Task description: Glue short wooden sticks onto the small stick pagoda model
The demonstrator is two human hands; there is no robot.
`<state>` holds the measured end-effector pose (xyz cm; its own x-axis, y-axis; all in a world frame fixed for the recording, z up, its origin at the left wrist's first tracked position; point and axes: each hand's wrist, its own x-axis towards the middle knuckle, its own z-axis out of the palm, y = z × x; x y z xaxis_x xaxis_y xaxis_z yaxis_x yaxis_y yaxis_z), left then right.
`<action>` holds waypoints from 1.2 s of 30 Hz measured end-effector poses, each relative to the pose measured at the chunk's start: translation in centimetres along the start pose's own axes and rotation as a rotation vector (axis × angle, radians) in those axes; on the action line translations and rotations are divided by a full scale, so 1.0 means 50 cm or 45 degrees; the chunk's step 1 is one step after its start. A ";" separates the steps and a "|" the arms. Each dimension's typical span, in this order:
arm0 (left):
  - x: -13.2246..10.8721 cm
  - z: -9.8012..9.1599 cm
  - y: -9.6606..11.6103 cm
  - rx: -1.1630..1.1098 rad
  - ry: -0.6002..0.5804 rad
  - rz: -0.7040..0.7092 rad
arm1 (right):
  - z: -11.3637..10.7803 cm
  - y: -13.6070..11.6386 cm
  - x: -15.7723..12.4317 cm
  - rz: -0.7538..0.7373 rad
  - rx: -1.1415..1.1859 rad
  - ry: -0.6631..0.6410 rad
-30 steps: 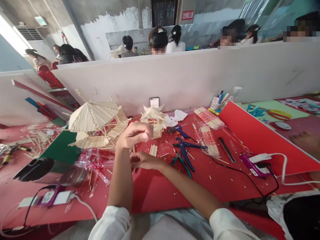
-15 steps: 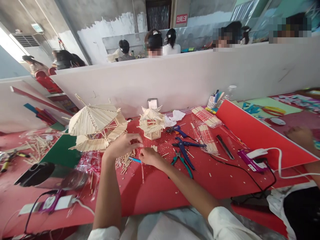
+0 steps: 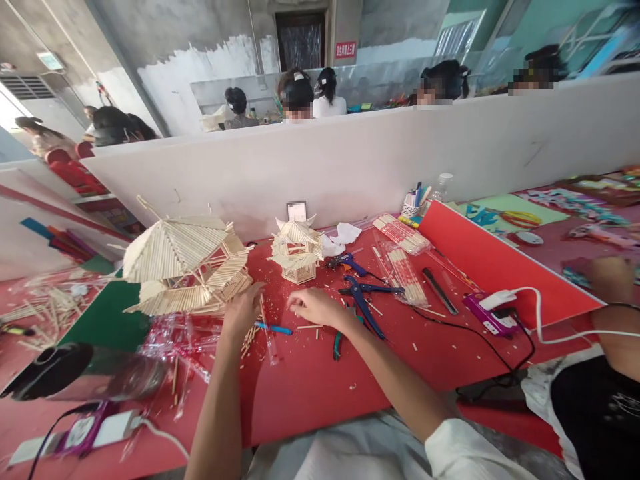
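Note:
My left hand [image 3: 243, 312] is over the small stick pile, by the right eave of a large pavilion model [image 3: 185, 257] built of thin wooden sticks. Its fingers are bent and partly hidden, with nothing visible in them. My right hand [image 3: 316, 307] is just above the red table, its fingers loosely curled, apart and empty. Between the hands lie a blue pen-like stick [image 3: 275, 329] and a strip of clear plastic [image 3: 270, 340]. A smaller stick pavilion [image 3: 297, 252] stands upright beyond them. Teal-handled pliers [image 3: 337, 345] lie partly behind my right wrist.
Blue cutters [image 3: 367, 307], a blue glue gun [image 3: 353, 265] and packs of sticks [image 3: 407, 273] lie on the right. A red board [image 3: 500, 257] and a purple power strip [image 3: 493, 315] are farther right. A dark-lidded clear container [image 3: 120, 373] lies left. A neighbour's arm [image 3: 620, 333] shows at the right.
My hands, close together before, have moved apart: the left toward the large pavilion, the right to the right. More of the blue stick and plastic strip shows. The view has shifted slightly right.

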<state>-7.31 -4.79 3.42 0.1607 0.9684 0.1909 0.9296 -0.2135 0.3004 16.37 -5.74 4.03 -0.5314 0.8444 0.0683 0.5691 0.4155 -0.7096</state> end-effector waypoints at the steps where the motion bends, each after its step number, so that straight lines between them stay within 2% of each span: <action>1: 0.000 0.006 -0.003 0.022 0.009 -0.009 | -0.018 0.022 -0.011 0.007 0.020 0.056; 5: 0.002 0.022 -0.002 0.061 0.097 -0.072 | -0.075 0.111 -0.036 0.007 0.071 0.296; 8: 0.008 0.035 -0.001 0.060 0.136 -0.094 | -0.085 0.154 -0.038 0.014 0.105 0.463; 10: 0.012 0.045 -0.007 0.064 0.124 -0.087 | -0.081 0.165 -0.040 0.027 0.125 0.477; 13: 0.016 0.057 -0.020 0.042 0.096 -0.030 | -0.069 0.161 -0.047 0.023 0.089 0.417; 17: 0.015 0.063 -0.025 0.030 0.160 0.099 | -0.055 0.141 -0.054 -0.012 -0.080 0.356; 21: 0.010 0.061 -0.006 0.060 0.188 0.014 | -0.038 0.130 -0.052 -0.074 -0.202 0.302; 23: 0.007 0.059 0.007 0.072 0.151 0.007 | -0.028 0.128 -0.049 -0.075 -0.252 0.281; 32: -0.009 0.058 0.082 0.273 -0.148 0.177 | 0.000 0.122 -0.042 -0.043 -0.349 0.243; 36: -0.011 0.071 0.090 0.245 -0.204 0.230 | -0.003 0.123 -0.042 -0.028 -0.376 0.248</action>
<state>-2.04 -5.80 1.33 0.3653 0.9282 0.0710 0.9245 -0.3707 0.0893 21.09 -4.93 -0.38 -0.4319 0.8711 0.2338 0.7312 0.4899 -0.4747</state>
